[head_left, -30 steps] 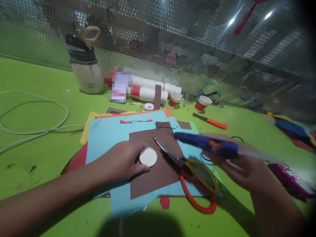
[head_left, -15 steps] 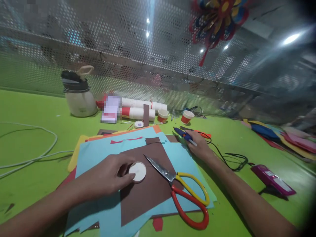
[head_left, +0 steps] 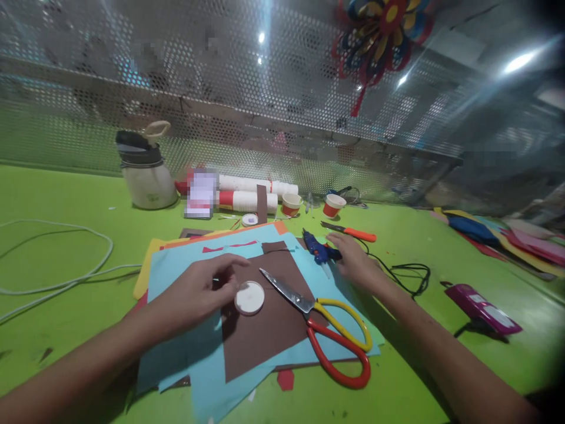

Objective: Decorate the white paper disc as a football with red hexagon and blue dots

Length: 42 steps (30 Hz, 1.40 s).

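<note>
A round white disc [head_left: 250, 298], like a small lid, lies on a sheet of brown paper [head_left: 260, 347]. My left hand [head_left: 205, 291] is at the disc's left edge, its fingers curved and apart; whether the thumb touches the disc I cannot tell. Beside a blue glue gun [head_left: 318, 249] at the paper's far right edge, my right hand [head_left: 355, 262] has its fingers loosely stretched, not wrapped round the gun. Scissors [head_left: 304, 303] with one yellow and one red handle rest on the brown paper, blades pointing away to the left.
Light-blue paper [head_left: 176, 274] lies beneath the brown sheet. A cutter with an orange handle [head_left: 359, 234], paper cups [head_left: 334, 206], a phone [head_left: 200, 194] and a bottle [head_left: 150, 176] stand or lie farther back. A purple device [head_left: 481, 309] is at right; a white cable [head_left: 101, 256] curls at left.
My left thumb has come off the top of the disc, which now lies on the brown paper. My right hand has let go of the glue gun and moved slightly right of it.
</note>
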### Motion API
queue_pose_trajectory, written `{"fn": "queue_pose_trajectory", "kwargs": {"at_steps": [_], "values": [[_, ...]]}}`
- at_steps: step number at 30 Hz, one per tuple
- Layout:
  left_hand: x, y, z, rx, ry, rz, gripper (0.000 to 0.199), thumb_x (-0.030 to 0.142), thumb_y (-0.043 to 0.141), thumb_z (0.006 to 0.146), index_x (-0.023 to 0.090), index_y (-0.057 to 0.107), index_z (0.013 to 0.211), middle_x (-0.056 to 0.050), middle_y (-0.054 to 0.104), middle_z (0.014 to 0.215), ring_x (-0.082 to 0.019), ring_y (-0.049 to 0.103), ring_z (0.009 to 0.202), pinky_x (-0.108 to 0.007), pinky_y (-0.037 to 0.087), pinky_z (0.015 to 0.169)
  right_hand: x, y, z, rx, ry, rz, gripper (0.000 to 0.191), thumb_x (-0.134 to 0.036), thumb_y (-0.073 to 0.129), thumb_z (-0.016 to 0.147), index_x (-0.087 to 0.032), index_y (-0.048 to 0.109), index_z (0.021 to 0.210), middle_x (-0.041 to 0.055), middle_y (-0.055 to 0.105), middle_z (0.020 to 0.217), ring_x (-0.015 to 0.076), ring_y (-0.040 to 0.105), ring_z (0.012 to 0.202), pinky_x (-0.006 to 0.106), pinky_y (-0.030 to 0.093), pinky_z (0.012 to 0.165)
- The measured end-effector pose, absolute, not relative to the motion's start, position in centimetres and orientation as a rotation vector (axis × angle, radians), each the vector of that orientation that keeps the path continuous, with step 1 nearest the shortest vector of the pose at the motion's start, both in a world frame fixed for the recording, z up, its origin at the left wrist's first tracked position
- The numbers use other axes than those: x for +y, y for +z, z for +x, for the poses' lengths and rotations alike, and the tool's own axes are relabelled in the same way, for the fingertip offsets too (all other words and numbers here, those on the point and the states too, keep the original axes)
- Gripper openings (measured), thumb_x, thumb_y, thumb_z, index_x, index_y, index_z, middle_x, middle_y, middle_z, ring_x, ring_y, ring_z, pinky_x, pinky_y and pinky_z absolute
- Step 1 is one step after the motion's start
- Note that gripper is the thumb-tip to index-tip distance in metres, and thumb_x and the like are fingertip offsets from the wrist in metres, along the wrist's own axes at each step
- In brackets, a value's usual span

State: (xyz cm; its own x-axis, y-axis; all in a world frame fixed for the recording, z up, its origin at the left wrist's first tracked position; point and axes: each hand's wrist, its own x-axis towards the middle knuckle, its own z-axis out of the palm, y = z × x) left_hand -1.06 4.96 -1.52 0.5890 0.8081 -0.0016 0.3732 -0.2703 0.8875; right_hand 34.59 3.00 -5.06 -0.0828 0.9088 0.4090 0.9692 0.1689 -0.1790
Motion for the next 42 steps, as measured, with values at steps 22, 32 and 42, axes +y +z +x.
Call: {"fn": "queue_pose_trajectory", "kwargs": {"at_steps": [22, 32, 42], "values": [[1.1, -2.1, -0.5, 0.451, 0.796, 1.462, 0.010, 0.033, 0.051, 0.095, 0.023, 0.050, 0.096, 0.003, 0.055, 0.078, -0.014, 0.051, 0.074, -0.027, 0.040, 0.068, -2.5, 1.1, 17.9, -1.246, 1.608, -1.336, 0.027, -0.041, 0.071, 0.079, -0.017, 0.057, 0.078, -0.0030, 0.056, 0.061, 0.0079, 0.045, 0.052, 0.022, 0.036, 0.051], [4.5, -0.1, -1.4, 1.016, 0.901, 1.910, 0.019, 0.026, 0.045, 0.089, 0.019, 0.049, 0.072, 0.000, 0.059, 0.069, -0.015, 0.054, 0.063, -0.029, 0.042, 0.062, -1.9, 0.1, 19.1, -1.311, 1.435, -1.441, 0.026, -0.041, 0.070, 0.078, -0.017, 0.062, 0.075, -0.0057, 0.049, 0.051, 0.0066, 0.036, 0.046, 0.021, 0.026, 0.044], [5.6, -2.4, -1.7, 0.797, 0.342, 2.361, 0.051, 0.040, 0.078, 0.070, 0.027, 0.063, 0.117, -0.004, 0.066, 0.100, -0.027, 0.053, 0.095, -0.034, 0.039, 0.077, 0.6, -0.8, 19.8, -1.677, 1.125, -1.718, 0.016, -0.028, 0.065, 0.077, -0.016, 0.071, 0.069, 0.0011, 0.067, 0.062, 0.0110, 0.053, 0.055, 0.023, 0.038, 0.053]]}}
